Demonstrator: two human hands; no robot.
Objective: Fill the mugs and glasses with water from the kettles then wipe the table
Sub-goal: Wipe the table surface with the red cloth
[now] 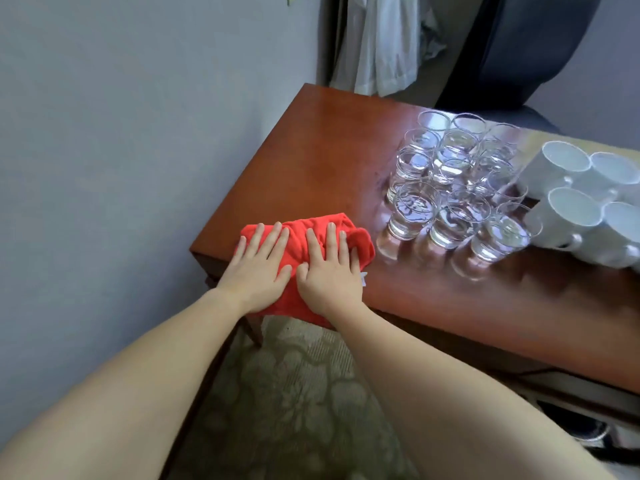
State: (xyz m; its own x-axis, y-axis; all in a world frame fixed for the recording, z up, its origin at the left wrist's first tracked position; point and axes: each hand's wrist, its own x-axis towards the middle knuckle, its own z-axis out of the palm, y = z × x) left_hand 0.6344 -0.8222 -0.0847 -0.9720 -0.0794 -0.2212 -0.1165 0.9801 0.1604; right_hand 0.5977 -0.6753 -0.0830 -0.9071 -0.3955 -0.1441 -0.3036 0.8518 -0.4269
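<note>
Wiping the worktop (311, 150) with a red cloth (298, 233) lying just left of the glasses (457, 188), long side pointing toward them. Pressing down with left grip (258, 268) and right grip (329, 271), both released and flat, right nearer the glasses.

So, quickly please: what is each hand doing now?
Left hand: open, fingers straight, pressing flat on the red cloth.
Right hand: open, fingers straight, pressing flat on the same cloth.

Both forearms (166, 368) are bare all the way to the frame's lower edge. The left hand (258, 271) and right hand (329, 277) are bare too, with short, plain nails.
</note>
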